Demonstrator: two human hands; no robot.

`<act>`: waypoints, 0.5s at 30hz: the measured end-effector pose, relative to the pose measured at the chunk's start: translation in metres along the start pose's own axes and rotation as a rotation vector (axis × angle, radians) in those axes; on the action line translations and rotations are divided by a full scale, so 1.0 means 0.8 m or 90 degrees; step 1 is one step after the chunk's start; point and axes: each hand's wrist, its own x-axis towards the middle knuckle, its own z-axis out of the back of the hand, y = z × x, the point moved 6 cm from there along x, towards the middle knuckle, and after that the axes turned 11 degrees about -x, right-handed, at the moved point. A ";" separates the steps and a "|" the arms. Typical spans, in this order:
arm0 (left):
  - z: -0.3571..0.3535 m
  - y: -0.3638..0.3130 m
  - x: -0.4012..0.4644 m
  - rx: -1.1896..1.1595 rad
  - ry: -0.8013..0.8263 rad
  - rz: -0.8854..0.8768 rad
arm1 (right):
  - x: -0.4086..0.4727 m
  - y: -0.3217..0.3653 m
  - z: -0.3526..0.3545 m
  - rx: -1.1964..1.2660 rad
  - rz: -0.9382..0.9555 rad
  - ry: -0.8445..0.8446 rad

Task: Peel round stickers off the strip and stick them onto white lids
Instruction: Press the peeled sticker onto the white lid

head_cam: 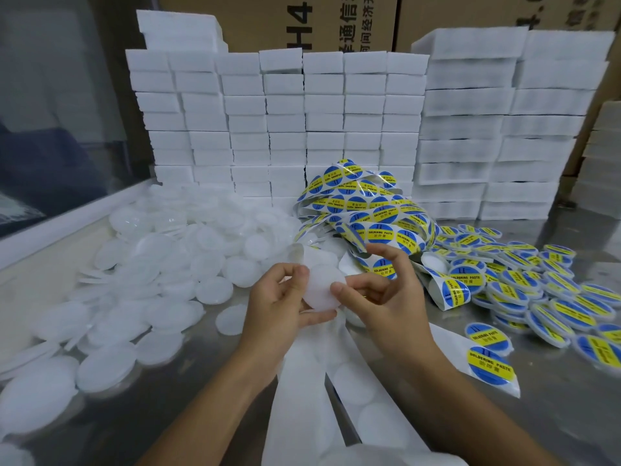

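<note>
White round translucent plastic lid [323, 287], head view: held at frame centre above the bare steel tabletop [188, 408], between both hands. The left hand [279, 304] grips its rim from 9 o'clock, thumb underneath at 6 o'clock, fingers curled over the top edge. The right hand [383, 294] touches the rim at 3 o'clock with its thumb; its index finger arches up towards 1 o'clock, over the nearest blue-and-yellow round sticker [383, 265] on the tangled glossy backing strip [363, 210]. Whether that finger already touches the sticker cannot be told.

Unlabelled lids [161, 257] are heaped at 9 to 10 o'clock; labelled lids [524, 284] lie at 3 o'clock; spent white backing [302, 398] trails to 6 o'clock.

Suggested technique: lift the sticker by its edge only, centre it over the lid, lay one edge down first, then smooth across to exclude bubbles.
</note>
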 end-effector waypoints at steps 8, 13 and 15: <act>0.015 0.002 0.006 -0.102 -0.015 0.082 | 0.004 0.005 0.023 -0.125 -0.022 -0.134; 0.024 -0.003 0.008 -0.186 -0.060 0.098 | 0.012 0.011 0.057 -0.075 -0.065 -0.215; 0.024 -0.002 0.008 -0.196 -0.066 0.104 | 0.014 0.004 0.055 0.038 -0.138 -0.173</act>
